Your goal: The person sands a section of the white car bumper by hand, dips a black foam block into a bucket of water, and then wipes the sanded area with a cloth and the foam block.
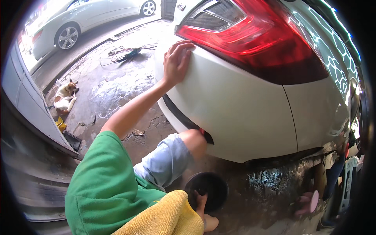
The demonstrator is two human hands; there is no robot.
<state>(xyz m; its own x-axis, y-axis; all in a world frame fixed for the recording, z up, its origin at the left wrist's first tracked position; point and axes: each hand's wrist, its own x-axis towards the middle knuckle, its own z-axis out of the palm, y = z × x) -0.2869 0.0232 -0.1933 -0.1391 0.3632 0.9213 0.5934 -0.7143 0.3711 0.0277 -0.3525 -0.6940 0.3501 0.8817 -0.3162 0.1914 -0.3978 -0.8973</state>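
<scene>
My left hand rests on the white rear bumper of a car, just under the red tail light. Its fingers lie slightly bent on the painted surface, with nothing held. Down below, my right hand reaches into a black bucket on the floor. The dark interior hides whatever its fingertips may touch. A yellow towel hangs over my shoulder and covers part of the right arm. My bent knee is close against the lower bumper.
A dog lies on the concrete floor at left, near a metal gate. A corded power tool with tangled cables lies farther back. Another car stands outside. At right are a pink stool and wet floor.
</scene>
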